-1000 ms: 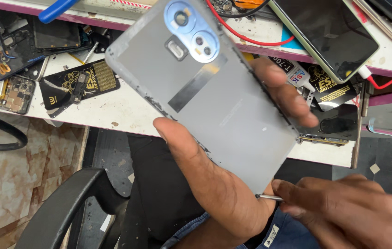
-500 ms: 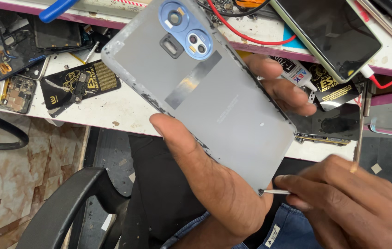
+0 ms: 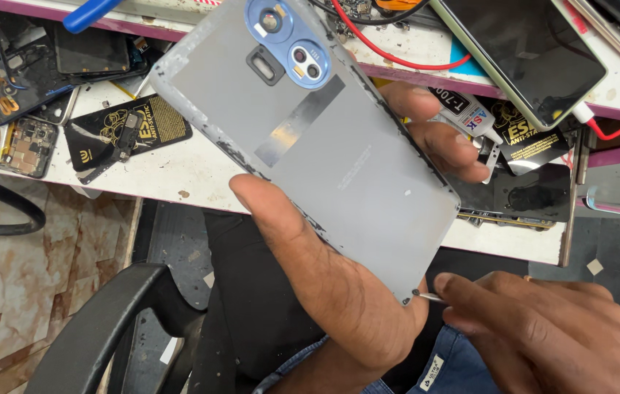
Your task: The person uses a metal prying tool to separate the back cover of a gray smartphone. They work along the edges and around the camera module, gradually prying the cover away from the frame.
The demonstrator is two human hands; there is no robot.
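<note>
Grey phone back cover [image 3: 324, 138] gripped by left hand [image 3: 339, 292], right hand [image 3: 543, 328] pinching thin metal tool [image 3: 426, 295] (tip touching cover's corner), cluttered workbench [image 3: 178, 175] behind

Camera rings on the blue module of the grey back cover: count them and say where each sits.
3. On the grey back cover in the left hand, the blue module shows one ring at its top and two side by side, and, lower right.

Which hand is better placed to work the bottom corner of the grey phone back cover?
Right. The right hand already holds a thin metal tool with its tip at the corner of the grey phone back cover, while the left hand is occupied gripping it.
</note>
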